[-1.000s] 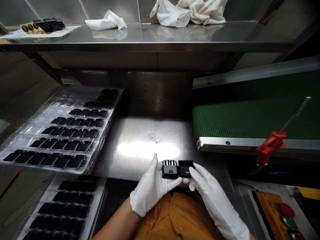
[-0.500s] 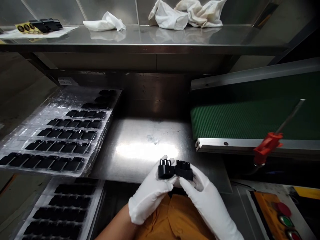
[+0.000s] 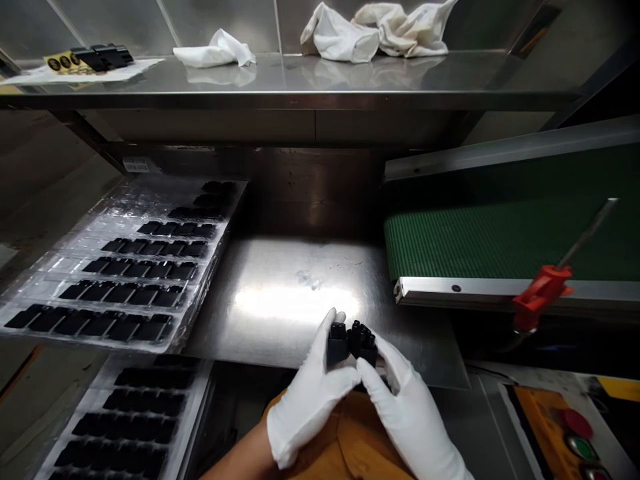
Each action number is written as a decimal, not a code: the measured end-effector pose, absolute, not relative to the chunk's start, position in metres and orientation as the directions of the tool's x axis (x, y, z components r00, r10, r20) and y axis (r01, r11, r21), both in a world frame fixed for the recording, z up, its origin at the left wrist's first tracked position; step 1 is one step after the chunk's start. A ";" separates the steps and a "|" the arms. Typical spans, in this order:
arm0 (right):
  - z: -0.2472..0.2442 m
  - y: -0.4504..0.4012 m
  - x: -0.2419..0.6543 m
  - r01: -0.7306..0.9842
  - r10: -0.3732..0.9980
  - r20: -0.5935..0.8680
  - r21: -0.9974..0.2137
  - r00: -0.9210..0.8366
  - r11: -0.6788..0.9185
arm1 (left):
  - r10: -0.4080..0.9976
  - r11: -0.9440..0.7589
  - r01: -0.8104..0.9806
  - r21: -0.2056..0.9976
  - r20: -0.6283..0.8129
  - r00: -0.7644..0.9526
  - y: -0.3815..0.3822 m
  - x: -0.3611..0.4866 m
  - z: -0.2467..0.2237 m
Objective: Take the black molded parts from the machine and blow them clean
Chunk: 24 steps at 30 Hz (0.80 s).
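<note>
Both hands wear white gloves and meet close to my body, over the near edge of the steel table (image 3: pixel 280 267). My left hand (image 3: pixel 314 393) is closed around a black plastic block with short prongs on top (image 3: pixel 338 343). Right beside it, my right hand (image 3: pixel 411 400) grips a second black pronged block (image 3: pixel 363 341), thumb in front and fingers behind. The two blocks stand side by side with prongs up; whether they touch is hard to make out. Fingers and palms hide their lower parts.
Clear plastic trays (image 3: pixel 165 343) of black parts lie at left, with another tray (image 3: pixel 195 400) lower down. A green conveyor belt (image 3: pixel 500 240) runs at right, with a red-handled tool (image 3: pixel 543 297) at its edge. A control box (image 3: pixel 550 427) sits lower right. Cloths (image 3: pixel 340 37) lie on the shelf.
My hands have turned the two black blocks; their prongs and faces show at a different angle. My left hand has shifted slightly right. The whole view has moved a little.
</note>
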State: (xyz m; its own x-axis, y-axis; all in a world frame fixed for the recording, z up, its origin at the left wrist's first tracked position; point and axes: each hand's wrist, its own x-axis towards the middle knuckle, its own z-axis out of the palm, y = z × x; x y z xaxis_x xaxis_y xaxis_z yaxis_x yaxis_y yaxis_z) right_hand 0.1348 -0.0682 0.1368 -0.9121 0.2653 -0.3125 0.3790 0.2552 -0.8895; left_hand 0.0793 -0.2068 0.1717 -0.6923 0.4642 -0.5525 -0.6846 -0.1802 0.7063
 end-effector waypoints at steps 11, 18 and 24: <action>0.118 -0.067 0.133 0.332 0.307 -0.309 -0.943 -0.900 0.025 | 0.432 0.014 -0.406 0.914 -0.372 -0.822 -0.207 0.085 0.151; 0.115 -0.068 0.136 0.172 0.375 -0.177 -0.984 -0.910 -0.047 | 0.453 0.171 0.266 0.949 0.164 -0.876 -0.215 0.090 0.129; 0.109 -0.064 0.139 0.040 0.374 -0.033 -0.999 -0.927 0.011 | 0.474 0.143 0.455 0.879 0.343 -0.811 -0.215 0.086 0.130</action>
